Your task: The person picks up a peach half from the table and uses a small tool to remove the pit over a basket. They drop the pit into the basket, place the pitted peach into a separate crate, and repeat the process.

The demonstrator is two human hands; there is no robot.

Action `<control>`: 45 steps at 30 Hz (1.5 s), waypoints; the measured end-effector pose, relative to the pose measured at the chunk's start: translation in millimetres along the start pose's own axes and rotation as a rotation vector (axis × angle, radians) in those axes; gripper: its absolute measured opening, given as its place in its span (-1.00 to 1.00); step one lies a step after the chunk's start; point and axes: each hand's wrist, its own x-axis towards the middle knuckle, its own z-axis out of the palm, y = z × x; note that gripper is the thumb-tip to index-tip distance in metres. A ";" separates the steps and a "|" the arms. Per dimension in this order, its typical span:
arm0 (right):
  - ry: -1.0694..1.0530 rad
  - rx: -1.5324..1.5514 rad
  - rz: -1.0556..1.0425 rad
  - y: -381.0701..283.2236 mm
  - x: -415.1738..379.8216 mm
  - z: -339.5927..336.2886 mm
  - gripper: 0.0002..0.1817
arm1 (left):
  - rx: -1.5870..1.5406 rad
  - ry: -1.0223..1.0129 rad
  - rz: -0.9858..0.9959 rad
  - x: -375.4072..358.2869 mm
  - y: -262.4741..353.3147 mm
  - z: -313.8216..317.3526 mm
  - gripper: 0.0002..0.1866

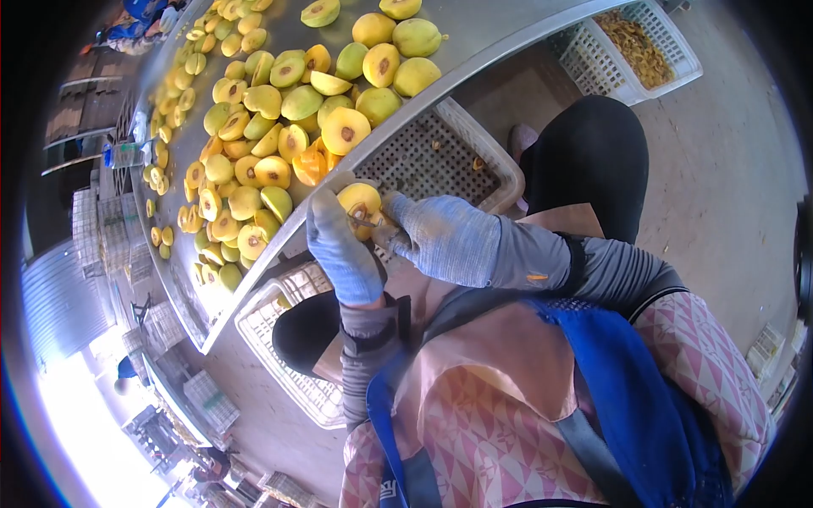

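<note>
A halved yellow fruit (359,200) sits between my two gloved hands at the table's edge. My left hand (339,245), in a light blue glove, is wrapped round its left side. From the right, my right hand (445,237) is closed on a small thin tool (364,223) whose end touches the cut face of the fruit. Most of the tool is hidden by the glove. Many halved fruits (301,103) lie heaped on the metal table (483,38) just beyond my hands, some cut side up with brown centres.
Below the table edge stands a grey perforated crate (508,169) with a few scraps. A white crate (584,63) at the top right holds brown pieces (635,51). Another white crate (292,389) is by my left knee. Stacked crates (89,229) stand at the far left.
</note>
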 end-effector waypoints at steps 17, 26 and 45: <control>-0.193 0.083 0.178 2.7 1.1 -6.5 -0.64 | 0.419 0.013 0.215 -3.2 -4.4 1.2 -0.45; -0.250 0.494 0.144 10.4 -0.6 -14.7 -0.62 | 0.133 0.133 0.014 -8.5 24.4 -40.9 -0.39; -0.303 -0.530 0.031 18.6 9.3 -5.6 -0.78 | 1.554 -0.109 0.511 132.6 65.6 -110.8 -0.47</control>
